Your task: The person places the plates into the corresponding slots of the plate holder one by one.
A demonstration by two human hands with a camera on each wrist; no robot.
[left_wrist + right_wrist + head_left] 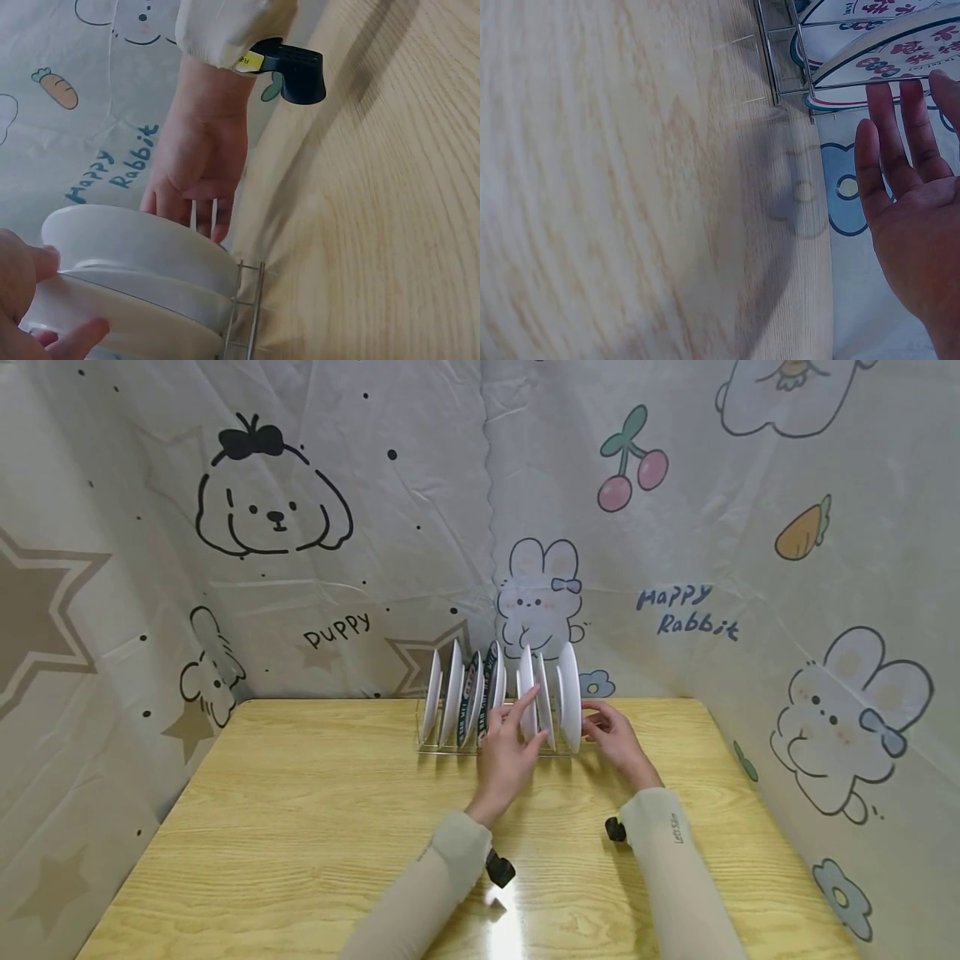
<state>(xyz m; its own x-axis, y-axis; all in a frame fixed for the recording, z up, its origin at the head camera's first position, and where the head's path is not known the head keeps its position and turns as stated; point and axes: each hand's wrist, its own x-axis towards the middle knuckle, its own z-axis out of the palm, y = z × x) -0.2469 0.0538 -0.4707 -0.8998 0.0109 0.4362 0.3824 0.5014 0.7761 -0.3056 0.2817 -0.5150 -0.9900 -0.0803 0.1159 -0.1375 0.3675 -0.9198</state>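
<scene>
A wire dish rack (pixel 498 754) stands at the table's back edge, with several plates upright in it. Close to its front, my left hand (pixel 507 760) reaches over the white plate (pixel 527 702), index finger and thumb spread along it. The left wrist view shows these fingertips against the white plates (pixel 142 285). Right of the rack, my right hand (pixel 617 742) is beside the outermost white plate (pixel 570 697). Its fingers extend toward that plate's face, printed with pink flowers (pixel 907 56); contact there is hard to tell.
Plates with dark, lettered faces (pixel 467 697) stand in the rack's middle, and white ones (pixel 431 697) at its left. The wooden table (pixel 337 827) meets a printed cloth (pixel 420 527) at the back and sides. A black camera mount is on each wrist.
</scene>
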